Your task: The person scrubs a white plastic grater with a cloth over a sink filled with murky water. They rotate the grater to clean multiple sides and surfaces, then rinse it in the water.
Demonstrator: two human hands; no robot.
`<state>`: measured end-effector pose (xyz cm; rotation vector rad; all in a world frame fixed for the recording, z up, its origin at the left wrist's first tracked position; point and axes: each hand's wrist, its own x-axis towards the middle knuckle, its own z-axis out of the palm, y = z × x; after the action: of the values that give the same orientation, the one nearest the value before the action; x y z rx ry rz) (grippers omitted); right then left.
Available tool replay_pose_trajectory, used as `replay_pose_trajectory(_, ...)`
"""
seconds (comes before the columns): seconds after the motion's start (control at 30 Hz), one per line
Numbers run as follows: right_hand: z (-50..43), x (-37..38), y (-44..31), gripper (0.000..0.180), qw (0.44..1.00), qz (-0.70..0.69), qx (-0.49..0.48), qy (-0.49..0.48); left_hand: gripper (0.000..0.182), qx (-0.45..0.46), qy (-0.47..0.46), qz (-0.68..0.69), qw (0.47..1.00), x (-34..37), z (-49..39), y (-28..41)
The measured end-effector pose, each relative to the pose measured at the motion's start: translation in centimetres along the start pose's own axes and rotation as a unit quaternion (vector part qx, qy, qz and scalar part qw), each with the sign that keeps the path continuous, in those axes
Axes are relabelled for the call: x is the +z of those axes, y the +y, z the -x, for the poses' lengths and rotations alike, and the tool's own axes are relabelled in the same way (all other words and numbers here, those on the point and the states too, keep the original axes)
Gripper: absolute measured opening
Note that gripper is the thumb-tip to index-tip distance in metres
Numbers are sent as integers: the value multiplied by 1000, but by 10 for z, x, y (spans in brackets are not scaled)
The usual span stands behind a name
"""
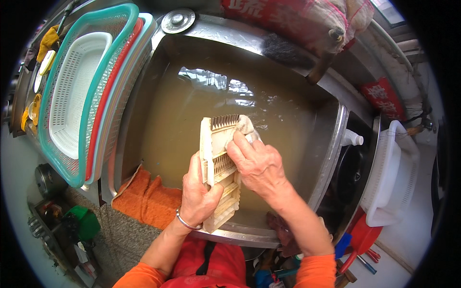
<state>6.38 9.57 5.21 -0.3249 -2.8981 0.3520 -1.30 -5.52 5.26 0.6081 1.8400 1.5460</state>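
My left hand (pixel 200 196) grips the lower left side of a cream plastic slatted grater-like holder (pixel 220 140), tilted upright over the sink. At its top edge is a row of dark teeth, and lower down are slotted and ridged sections. With my right hand (pixel 255 162) I press a wet pale cloth (pixel 245 125) against the holder's upper right part. Beneath both hands, murky brownish water (pixel 187 136) fills a stainless steel sink (pixel 245 232). The fingertips of my right hand partly hide the cloth.
Nested plastic baskets (pixel 88 104) lean at the left. An orange towel (pixel 147 201) drapes over the near left rim. A round metal lid (pixel 178 21) lies on the far rim. At the right are a white bottle (pixel 352 138), a white basket (pixel 389 180) and a red plastic item (pixel 364 232).
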Motion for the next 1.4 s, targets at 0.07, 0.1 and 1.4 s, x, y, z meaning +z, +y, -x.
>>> replay_pose_trajectory(0.07, 1, -4, 4, 20, 999, -5, -20, -33, 60, -2, -1, 7, 1000, -1, 1, -1)
replay_pose_trajectory(0.1, 1, -5, 5, 18, 996, -84, 1, -35, 60, -6, -2, 3, 1000, -1, 1, -1)
replay_pose_trajectory(1.4, 27, 18, -52, 10, 894, -330, 246, 176, 69, -128, -65, 271, 952, 6, 3, -16)
